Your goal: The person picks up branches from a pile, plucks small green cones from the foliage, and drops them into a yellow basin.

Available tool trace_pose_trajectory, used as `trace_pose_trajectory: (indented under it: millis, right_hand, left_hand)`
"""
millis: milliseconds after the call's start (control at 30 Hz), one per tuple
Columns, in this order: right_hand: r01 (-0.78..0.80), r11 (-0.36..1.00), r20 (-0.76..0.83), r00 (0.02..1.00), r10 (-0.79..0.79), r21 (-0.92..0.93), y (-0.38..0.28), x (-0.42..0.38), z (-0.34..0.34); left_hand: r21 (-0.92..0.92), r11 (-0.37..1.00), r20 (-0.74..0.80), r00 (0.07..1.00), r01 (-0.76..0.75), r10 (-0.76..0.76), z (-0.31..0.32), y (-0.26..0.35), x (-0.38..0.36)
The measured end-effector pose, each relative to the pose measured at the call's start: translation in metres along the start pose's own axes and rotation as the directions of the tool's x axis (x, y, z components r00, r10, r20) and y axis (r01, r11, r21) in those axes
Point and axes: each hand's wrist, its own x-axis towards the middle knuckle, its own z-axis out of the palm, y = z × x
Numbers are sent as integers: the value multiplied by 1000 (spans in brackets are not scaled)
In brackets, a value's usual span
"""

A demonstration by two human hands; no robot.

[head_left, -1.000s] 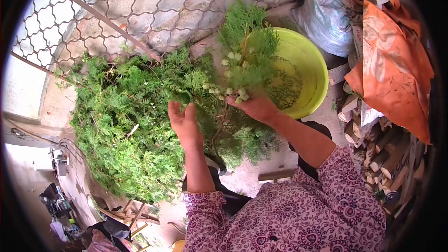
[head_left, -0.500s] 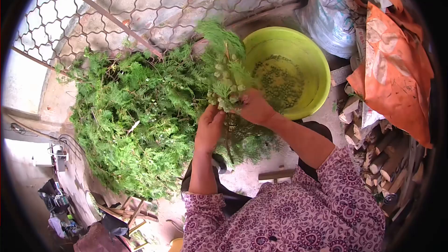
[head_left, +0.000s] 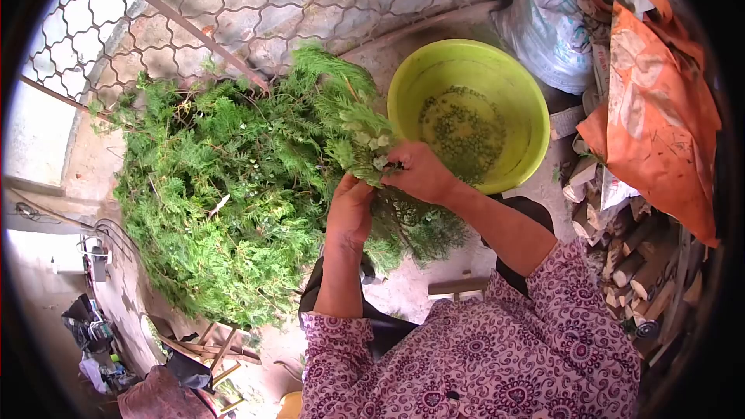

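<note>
In the head view my left hand is closed around a leafy evergreen branch, its feathery tip pointing up and left. Pale green, knobbly cones cluster on the branch close to my fingers. My right hand pinches at these cones from the right; its fingertips partly hide what they grip. Just beyond the right hand stands a yellow-green plastic basin, with many small green cones on its bottom. More of the held foliage hangs below both hands.
A big heap of cut evergreen branches lies left of my hands, against a metal lattice. To the right are a white sack, an orange sack and stacked firewood. A wooden stool piece shows near my lap.
The branch has tipped left and slightly down, its tip now over the heap. My right hand stays at the cones, shifted slightly; the basin is less covered by foliage.
</note>
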Motion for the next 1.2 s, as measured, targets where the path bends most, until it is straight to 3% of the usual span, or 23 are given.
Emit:
trace_pose_trajectory:
  millis: [133,233,367,433,467,533,667,733,767,867,933,1067,1133,1200]
  right_hand:
    - [134,989,-82,987,-138,-56,16,3,8]
    - [80,993,-73,995,-73,86,11,1,6]
    - [86,995,-63,995,-82,55,3,4,-5]
    - [-67,985,116,992,49,158,3,5,-12]
    - [-68,985,115,992,50,158,-1,4,-16]
    - [-300,925,172,949,264,235,-9,4,-21]
    - [-386,863,251,916,314,326,11,0,-8]
    - [-542,726,346,838,423,423,7,-3,2]
    - [-542,727,348,837,422,422,5,-4,4]
    - [-516,792,362,842,399,326,2,-5,8]
    - [-354,919,282,912,299,171,1,-6,8]
    - [-365,914,249,915,316,178,11,-8,14]
    - [-219,971,134,964,231,-98,4,-7,13]
    - [-247,966,133,958,256,-78,-2,-9,14]
  left_hand:
    - [-93,996,-21,1000,-16,14,1,-2,-1]
    - [-69,997,24,999,-38,40,-6,-7,0]
    - [-66,994,27,995,-92,94,-1,-8,-2]
    - [-65,991,-10,993,-116,115,-1,-4,-1]
    - [-62,988,-49,989,-141,138,-1,-3,0]
    - [-47,980,-64,980,-192,189,2,2,1]
    - [-38,972,-114,967,-233,228,0,7,1]
    - [-45,967,-121,963,-250,243,0,8,1]
    - [-51,963,-126,959,-263,255,0,8,1]
    - [-35,969,-142,961,-245,238,-5,5,3]
    - [-22,970,-152,960,-243,237,-8,2,3]
    - [21,962,-222,937,-272,270,-9,-1,4]
    - [19,961,-225,935,-276,273,-8,-2,3]
    - [16,960,-227,934,-280,276,-8,-2,3]
